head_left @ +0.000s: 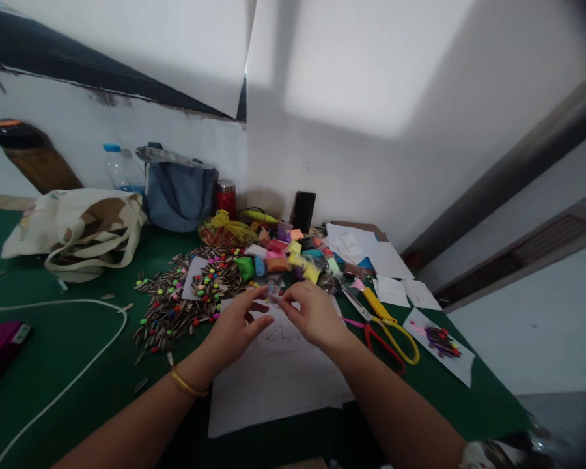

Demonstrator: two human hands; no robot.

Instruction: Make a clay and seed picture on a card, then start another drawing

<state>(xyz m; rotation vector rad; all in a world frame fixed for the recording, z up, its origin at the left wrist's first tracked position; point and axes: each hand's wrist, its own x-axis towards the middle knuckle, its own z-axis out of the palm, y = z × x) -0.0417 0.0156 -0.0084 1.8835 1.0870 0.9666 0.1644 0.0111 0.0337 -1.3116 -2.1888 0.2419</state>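
Observation:
Over a white sheet of paper (254, 397) with a pencil drawing, my two hands are close together. My right hand (317, 316) has thumb and fingers pinched at the edge of a small, clear, crinkled plastic bag (274, 292); its contents are too small to make out. On the other side, my left hand (232, 329) is curved, with a gap between thumb and fingers and its fingertips beside the bag. Just beyond lie several colourful clay packets (277, 263). Striped sunflower seeds (166, 322) mixed with bright little balls are heaped left of my left hand.
Scissors with yellow handles (410, 342) and a red-handled pair (385, 348) lie right of the paper. A card with a seed hedgehog (442, 345) is further right. At the back stand a phone (303, 210), a red flask (226, 198) and a blue bag (180, 192). A white cable (92, 355) crosses the left.

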